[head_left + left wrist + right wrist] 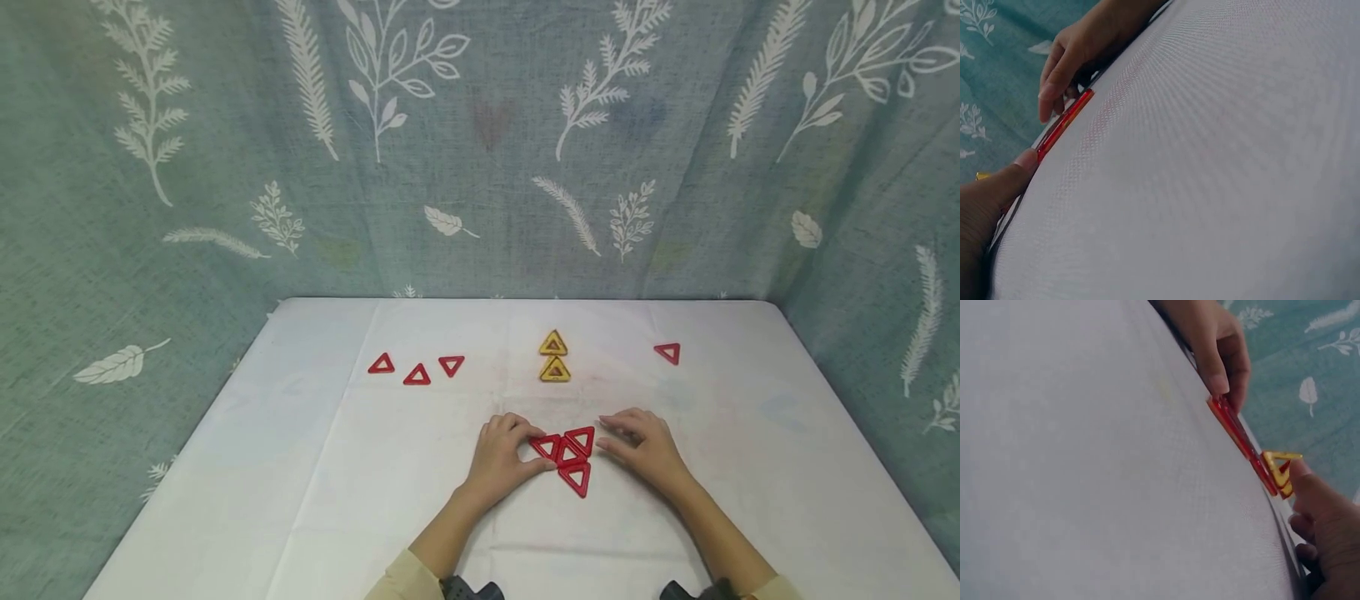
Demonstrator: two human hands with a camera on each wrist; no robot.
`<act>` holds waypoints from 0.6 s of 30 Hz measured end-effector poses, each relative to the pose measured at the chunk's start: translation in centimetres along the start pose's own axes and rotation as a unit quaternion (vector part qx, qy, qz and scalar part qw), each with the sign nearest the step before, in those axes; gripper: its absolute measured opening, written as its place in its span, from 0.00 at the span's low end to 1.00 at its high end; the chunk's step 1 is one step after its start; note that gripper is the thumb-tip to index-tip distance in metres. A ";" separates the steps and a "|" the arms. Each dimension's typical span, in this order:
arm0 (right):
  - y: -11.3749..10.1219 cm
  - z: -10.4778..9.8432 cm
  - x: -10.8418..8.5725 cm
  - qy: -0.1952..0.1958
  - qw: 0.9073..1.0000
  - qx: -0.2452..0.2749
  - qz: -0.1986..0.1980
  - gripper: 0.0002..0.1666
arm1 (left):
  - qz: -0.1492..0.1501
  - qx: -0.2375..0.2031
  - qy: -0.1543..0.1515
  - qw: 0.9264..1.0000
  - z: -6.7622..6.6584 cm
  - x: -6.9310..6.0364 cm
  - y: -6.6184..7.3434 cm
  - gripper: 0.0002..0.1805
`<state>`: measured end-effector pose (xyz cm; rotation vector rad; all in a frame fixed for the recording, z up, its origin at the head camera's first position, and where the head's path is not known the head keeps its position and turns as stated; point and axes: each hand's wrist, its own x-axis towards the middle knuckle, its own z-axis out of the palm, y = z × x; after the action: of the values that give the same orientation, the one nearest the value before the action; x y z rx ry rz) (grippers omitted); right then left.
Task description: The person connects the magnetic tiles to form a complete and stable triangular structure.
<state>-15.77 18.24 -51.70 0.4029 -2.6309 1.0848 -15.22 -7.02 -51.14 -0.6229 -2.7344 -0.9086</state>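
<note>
Four red triangles lie edge to edge in a cluster, a middle one (571,452) with others at its left (547,447), upper right (581,440) and below (577,479). My left hand (504,457) holds the left triangle between thumb and fingers. Just right of the cluster, my right hand (647,446) has its thumb and fingers apart, holding nothing. From the left wrist view, the red pieces (1063,127) appear edge-on beside the left thumb. In the right wrist view, the left hand (1219,353) touches the far end of the red row (1235,431).
Beyond the hands, two yellow triangles (555,369) stand one behind the other in line. Three loose red triangles (417,375) lie at the back left, and a single red one (669,353) at the back right. A patterned green curtain (487,167) hangs behind the white table (360,500).
</note>
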 end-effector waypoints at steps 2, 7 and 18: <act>-0.2 0.1 -0.2 0.009 1.000 -0.014 0.000 0.23 | -0.004 -0.003 0.000 1.000 0.0 0.0 0.0 0.22; -0.7 0.3 -0.6 0.020 0.997 -0.057 -0.041 0.26 | -0.002 -0.006 0.003 1.000 0.0 0.0 -0.2 0.23; -1.2 0.1 -0.6 -0.017 0.997 -0.057 -0.042 0.20 | -0.001 -0.020 -0.003 1.000 0.0 0.1 -0.3 0.23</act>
<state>-14.85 17.45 -51.24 0.5052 -2.6634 0.9062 -15.43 -7.19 -51.22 -0.6304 -2.7303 -0.9648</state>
